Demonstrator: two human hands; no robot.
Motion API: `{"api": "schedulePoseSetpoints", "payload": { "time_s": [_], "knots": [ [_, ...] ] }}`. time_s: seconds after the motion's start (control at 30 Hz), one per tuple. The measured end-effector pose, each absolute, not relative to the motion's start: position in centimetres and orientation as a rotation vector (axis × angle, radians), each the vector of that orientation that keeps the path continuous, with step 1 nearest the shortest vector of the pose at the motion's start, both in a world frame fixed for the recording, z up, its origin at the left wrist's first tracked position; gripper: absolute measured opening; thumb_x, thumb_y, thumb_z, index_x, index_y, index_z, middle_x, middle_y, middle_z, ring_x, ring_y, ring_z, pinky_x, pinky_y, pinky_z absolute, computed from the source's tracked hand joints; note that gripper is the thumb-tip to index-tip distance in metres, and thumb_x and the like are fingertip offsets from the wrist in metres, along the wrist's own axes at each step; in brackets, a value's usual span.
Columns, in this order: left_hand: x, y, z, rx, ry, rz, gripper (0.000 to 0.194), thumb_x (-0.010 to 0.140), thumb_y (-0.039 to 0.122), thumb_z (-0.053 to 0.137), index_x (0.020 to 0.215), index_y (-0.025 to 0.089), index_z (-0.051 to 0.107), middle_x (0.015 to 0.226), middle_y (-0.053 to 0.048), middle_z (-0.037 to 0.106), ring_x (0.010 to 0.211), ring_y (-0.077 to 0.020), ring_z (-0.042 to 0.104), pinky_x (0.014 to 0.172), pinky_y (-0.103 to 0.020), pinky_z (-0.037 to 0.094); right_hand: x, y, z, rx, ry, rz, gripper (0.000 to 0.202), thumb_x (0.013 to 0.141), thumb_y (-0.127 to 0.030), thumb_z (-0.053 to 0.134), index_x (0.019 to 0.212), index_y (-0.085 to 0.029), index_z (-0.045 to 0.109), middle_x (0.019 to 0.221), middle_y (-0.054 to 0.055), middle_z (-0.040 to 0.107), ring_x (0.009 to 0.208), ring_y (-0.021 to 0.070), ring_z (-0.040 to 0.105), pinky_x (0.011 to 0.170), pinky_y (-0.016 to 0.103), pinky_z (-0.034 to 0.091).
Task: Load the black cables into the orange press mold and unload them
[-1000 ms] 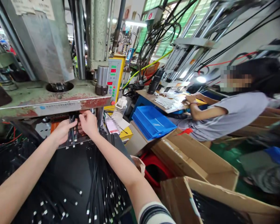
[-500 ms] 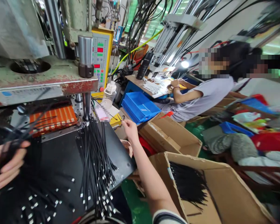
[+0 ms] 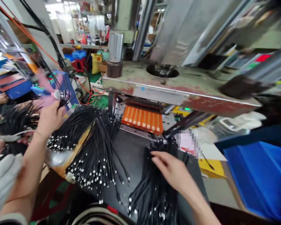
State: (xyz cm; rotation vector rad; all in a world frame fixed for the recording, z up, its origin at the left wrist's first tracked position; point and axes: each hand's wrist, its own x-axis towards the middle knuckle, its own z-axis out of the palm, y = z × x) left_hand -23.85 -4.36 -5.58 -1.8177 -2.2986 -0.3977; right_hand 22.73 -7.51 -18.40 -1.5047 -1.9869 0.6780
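Observation:
My left hand [image 3: 50, 118] reaches out to the far left, its fingers closed; a few thin black cables [image 3: 65, 95] stick up at its fingertips, blurred by motion. Below it, a fanned bundle of black cables [image 3: 63, 134] with white-tipped ends lies on the work table. A second bundle of black cables [image 3: 98, 150] spreads beside it, its tips toward me. On the right, my right hand [image 3: 170, 170] rests on another bundle of black cables [image 3: 145, 184], thumb and fingers pinching near the far ends.
A press [image 3: 140, 84] stands ahead, with an orange striped mould [image 3: 142, 118] under its plate. At the left are another person's white-gloved hand [image 3: 4, 184] and a further black cable bundle [image 3: 16, 122]. Blue bins [image 3: 259, 175] and a yellow surface [image 3: 212, 168] are at the right.
The view has swung left, away from the co-worker and cardboard boxes. My right hand has come from beyond the table's right edge onto the right bundle. My left hand has moved to the far left.

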Motion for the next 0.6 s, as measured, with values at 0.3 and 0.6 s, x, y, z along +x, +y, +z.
{"api": "schedulePoseSetpoints", "payload": {
  "time_s": [0.3, 0.6],
  "knots": [
    [-21.6, -4.8, -11.9, -1.658, -2.195, -0.056, 0.06, 0.092, 0.056, 0.037, 0.124, 0.007, 0.05, 0.111, -0.026, 0.056, 0.105, -0.0412, 0.054, 0.083, -0.047, 0.041, 6.8, -4.5, -17.4, -1.482, -2.417, 0.785, 0.013, 0.087, -0.017, 0.054, 0.084, -0.019, 0.067, 0.086, 0.006, 0.068, 0.082, 0.021, 0.065, 0.071, 0.028, 0.042],
    [-14.2, -7.3, -12.0, -2.533, -2.002, -0.676, 0.026, 0.093, 0.038, 0.049, 0.097, 0.018, 0.065, 0.084, -0.004, 0.068, 0.073, -0.0157, 0.062, 0.07, -0.026, 0.044, 7.0, -5.4, -17.2, -1.319, -2.35, 1.052, 0.016, 0.081, -0.022, 0.059, 0.065, -0.021, 0.058, 0.061, -0.001, 0.061, 0.06, 0.0145, 0.056, 0.056, 0.024, 0.029]
  ]
}}
